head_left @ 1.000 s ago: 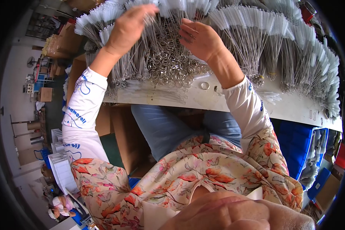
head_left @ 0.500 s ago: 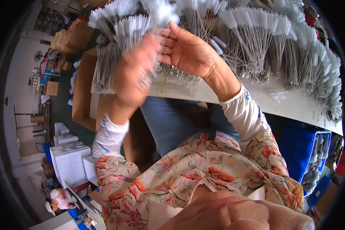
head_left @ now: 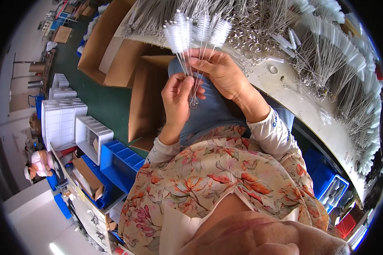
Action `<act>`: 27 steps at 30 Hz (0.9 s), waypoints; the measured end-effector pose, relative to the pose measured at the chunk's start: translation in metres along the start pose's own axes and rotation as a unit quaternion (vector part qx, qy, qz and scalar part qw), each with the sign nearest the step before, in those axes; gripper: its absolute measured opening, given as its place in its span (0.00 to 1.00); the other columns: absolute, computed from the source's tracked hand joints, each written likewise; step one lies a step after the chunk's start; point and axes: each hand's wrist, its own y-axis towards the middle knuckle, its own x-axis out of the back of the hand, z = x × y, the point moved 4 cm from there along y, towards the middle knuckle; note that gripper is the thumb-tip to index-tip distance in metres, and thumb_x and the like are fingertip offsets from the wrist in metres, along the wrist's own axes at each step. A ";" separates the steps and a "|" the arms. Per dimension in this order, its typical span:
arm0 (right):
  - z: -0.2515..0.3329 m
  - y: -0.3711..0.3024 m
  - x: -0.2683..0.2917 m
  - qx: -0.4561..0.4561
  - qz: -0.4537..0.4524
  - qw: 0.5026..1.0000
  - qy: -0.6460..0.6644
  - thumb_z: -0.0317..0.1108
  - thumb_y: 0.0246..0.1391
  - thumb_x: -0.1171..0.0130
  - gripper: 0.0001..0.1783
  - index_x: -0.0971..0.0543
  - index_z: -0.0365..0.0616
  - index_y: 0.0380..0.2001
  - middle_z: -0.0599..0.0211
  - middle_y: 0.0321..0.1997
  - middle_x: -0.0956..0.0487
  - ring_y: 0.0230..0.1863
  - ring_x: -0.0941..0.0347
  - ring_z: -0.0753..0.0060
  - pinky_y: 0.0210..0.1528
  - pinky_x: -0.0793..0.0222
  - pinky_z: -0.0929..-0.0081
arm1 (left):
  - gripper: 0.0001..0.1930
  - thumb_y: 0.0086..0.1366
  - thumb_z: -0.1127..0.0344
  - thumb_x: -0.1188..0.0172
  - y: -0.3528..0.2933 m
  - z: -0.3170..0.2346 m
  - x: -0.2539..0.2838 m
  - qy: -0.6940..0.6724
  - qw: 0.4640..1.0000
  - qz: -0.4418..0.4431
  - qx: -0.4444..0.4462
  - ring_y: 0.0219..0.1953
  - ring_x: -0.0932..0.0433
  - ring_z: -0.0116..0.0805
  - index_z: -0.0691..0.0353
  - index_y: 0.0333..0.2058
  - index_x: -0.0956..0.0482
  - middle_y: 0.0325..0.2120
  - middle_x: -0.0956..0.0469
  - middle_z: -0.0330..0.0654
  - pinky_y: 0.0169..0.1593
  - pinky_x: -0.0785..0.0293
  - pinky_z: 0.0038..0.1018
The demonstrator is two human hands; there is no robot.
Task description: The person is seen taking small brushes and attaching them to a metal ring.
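Note:
A small fanned bunch of wire-handled cleaning brushes (head_left: 179,36) with white bristle heads is held up between my two hands, beyond my lap. My left hand (head_left: 177,98) is closed round the thin wire stems, near their looped ends, which stick out below the fingers. Higher up, my right hand (head_left: 225,72) pinches the stems just under the bristles, thumb against fingers. The heads spread apart into several clusters. Some right-hand fingers are hidden behind the stems.
Piles of similar brushes (head_left: 332,46) cover much of the pale worktable (head_left: 281,83). Open cardboard boxes (head_left: 140,100) stand left of my legs. White crates (head_left: 64,123) and a blue bin (head_left: 119,163) are farther left, near a seated person (head_left: 40,163). Another blue bin (head_left: 330,187) stands right.
Both hands have come down from over the table's brush piles toward my lap. My right hand, open before, now pinches brush stems. The view has shifted too.

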 end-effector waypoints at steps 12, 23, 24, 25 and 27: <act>-0.011 0.003 -0.012 -0.019 0.022 0.996 -0.089 0.31 0.51 0.39 0.12 0.21 0.38 0.39 0.70 0.29 0.22 0.25 0.30 0.84 0.26 0.33 0.85 | 0.11 0.65 0.67 0.50 -0.016 -0.006 0.006 -0.013 0.998 -0.049 -0.031 0.30 0.21 0.33 0.69 0.42 0.29 0.32 0.23 0.48 0.26 0.22 0.24; -0.010 0.005 -0.009 0.018 0.043 0.984 -0.169 0.31 0.50 0.38 0.16 0.24 0.36 0.42 0.67 0.29 0.21 0.28 0.27 0.82 0.30 0.29 0.84 | 0.09 0.59 0.75 0.43 -0.015 -0.008 0.010 0.013 0.995 -0.093 -0.043 0.31 0.21 0.30 0.68 0.39 0.28 0.31 0.23 0.44 0.27 0.21 0.23; -0.011 0.005 -0.009 0.018 0.043 0.984 -0.169 0.31 0.50 0.38 0.16 0.24 0.36 0.42 0.67 0.29 0.21 0.28 0.27 0.82 0.30 0.29 0.84 | 0.08 0.59 0.76 0.42 -0.015 -0.009 0.011 0.002 0.993 -0.108 -0.038 0.31 0.21 0.31 0.68 0.38 0.28 0.30 0.22 0.45 0.27 0.21 0.24; -0.011 0.005 -0.007 0.029 0.032 0.985 -0.169 0.29 0.50 0.38 0.14 0.24 0.35 0.40 0.67 0.28 0.21 0.26 0.28 0.83 0.28 0.30 0.85 | 0.08 0.59 0.76 0.42 -0.015 -0.008 0.011 0.002 0.993 -0.109 -0.037 0.31 0.21 0.31 0.68 0.38 0.28 0.30 0.22 0.45 0.27 0.21 0.24; -0.011 0.004 -0.006 0.040 0.022 0.985 -0.169 0.26 0.49 0.38 0.11 0.23 0.35 0.38 0.67 0.27 0.22 0.24 0.29 0.84 0.26 0.30 0.85 | 0.08 0.59 0.76 0.42 -0.014 -0.008 0.011 -0.012 0.993 -0.104 -0.045 0.31 0.21 0.31 0.69 0.37 0.28 0.29 0.22 0.45 0.27 0.20 0.24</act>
